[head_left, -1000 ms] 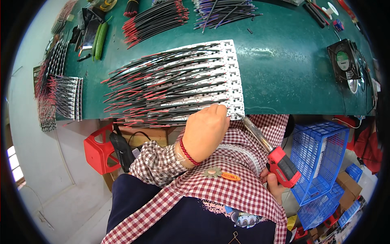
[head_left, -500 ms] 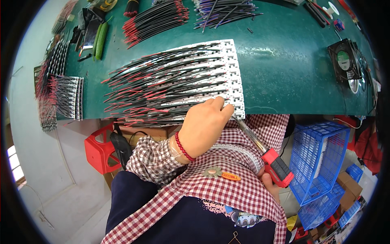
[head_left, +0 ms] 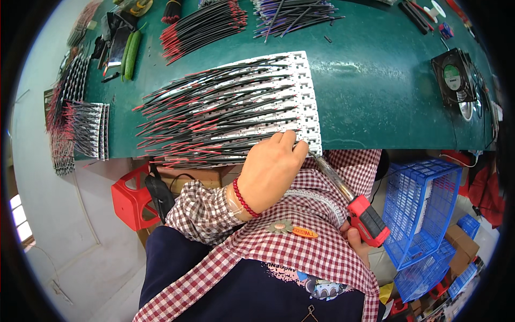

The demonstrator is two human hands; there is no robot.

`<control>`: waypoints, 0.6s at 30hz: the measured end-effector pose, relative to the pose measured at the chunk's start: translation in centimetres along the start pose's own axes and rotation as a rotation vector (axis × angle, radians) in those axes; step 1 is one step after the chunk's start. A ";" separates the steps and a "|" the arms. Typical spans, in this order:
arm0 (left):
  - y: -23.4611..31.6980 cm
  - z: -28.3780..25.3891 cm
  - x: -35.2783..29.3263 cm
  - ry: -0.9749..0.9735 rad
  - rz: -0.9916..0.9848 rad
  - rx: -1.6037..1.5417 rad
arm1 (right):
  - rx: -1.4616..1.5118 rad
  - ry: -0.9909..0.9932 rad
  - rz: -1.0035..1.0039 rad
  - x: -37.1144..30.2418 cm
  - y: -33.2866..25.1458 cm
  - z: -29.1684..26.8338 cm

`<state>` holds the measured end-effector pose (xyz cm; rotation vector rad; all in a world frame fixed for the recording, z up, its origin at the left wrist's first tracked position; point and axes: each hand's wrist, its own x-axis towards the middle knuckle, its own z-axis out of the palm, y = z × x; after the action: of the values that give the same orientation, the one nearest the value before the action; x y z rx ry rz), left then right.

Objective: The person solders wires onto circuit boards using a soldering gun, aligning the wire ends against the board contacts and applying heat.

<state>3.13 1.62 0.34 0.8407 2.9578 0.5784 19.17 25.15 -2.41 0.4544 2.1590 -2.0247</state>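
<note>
A white panel of joined circuit boards (head_left: 308, 102) lies at the table's near edge, with rows of black and red wires (head_left: 214, 110) running left across it. My left hand (head_left: 272, 170) rests over the panel's near right corner. Its fingers are pinched together at the board; whatever they grip is hidden beneath them. In my right hand (head_left: 357, 241), mostly hidden by the handle and the checked apron, is a soldering iron (head_left: 367, 221) with a red and black handle. The iron's metal shaft slants up left, its tip beside my left fingertips at that corner.
Bundles of black-red wires (head_left: 204, 29) and purple-black wires (head_left: 295, 16) lie at the back. Wired panels (head_left: 88, 129) and two cucumbers (head_left: 130, 56) are at left. A fan (head_left: 453, 78) stands at right. Below are a red stool (head_left: 129, 198) and blue crates (head_left: 413, 214).
Very little differs. The soldering iron's handle has shifted slightly to the right, and my left hand has dipped a touch toward me, still pinched at the same corner.
</note>
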 end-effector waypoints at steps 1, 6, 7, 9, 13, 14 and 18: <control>0.0 -0.1 0.1 0.003 0.012 -0.005 | 0.001 0.001 0.000 -0.1 0.4 -0.1; 0.1 -0.1 0.0 -0.004 0.028 0.001 | 0.009 -0.024 0.060 -0.3 1.5 -0.2; 0.2 -0.1 0.0 -0.006 0.026 0.005 | 0.010 -0.024 0.060 -0.4 1.6 -0.2; 0.3 0.0 0.0 -0.008 0.025 0.009 | 0.027 0.006 0.056 -0.7 1.9 -0.1; 0.3 0.2 -0.1 0.007 0.000 0.023 | 0.056 -0.014 0.102 -1.2 0.9 -0.6; 0.4 0.2 -0.1 0.008 -0.006 0.023 | 0.094 -0.004 0.092 -1.4 1.1 -0.5; 0.5 0.1 0.0 0.006 -0.018 0.036 | 0.137 -0.015 0.076 -1.3 1.1 -0.4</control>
<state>3.40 1.99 0.45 0.8155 2.9867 0.5295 20.79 25.49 -2.96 0.5280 1.9717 -2.1353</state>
